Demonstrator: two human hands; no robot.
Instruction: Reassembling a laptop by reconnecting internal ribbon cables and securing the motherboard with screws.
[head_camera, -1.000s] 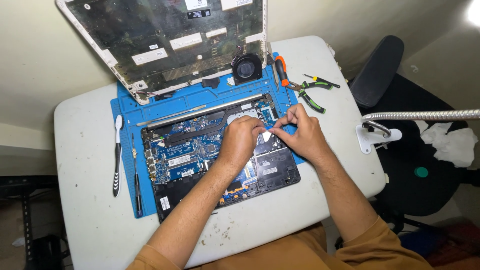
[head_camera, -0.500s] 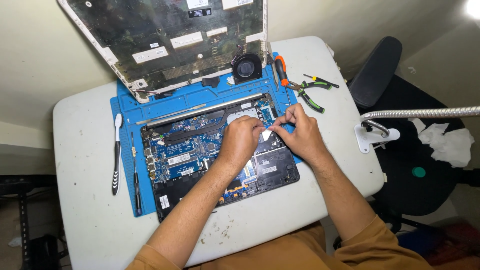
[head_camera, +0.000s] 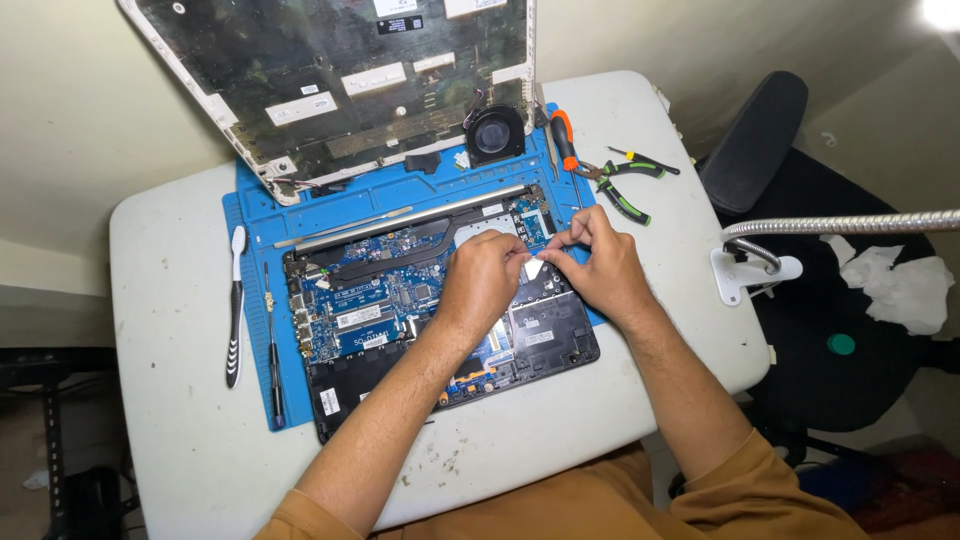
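Opened laptop base (head_camera: 400, 320) lying flat on blue repair mat (head_camera: 250, 215), long axis running left to right with a slight tilt, hinge edge toward the far side; detached white lid panel (head_camera: 330, 80) propped behind; black fan (head_camera: 495, 133), green-handled pliers (head_camera: 625, 185), toothbrush (head_camera: 235, 305) and screwdriver (head_camera: 272, 350) around on white table (head_camera: 170, 440); black chair to the right, beige wall beyond. Left hand (head_camera: 480, 285) curled, fingertips pressed on the board; right hand (head_camera: 600, 270) pinching small white strip (head_camera: 533, 267) beside it.
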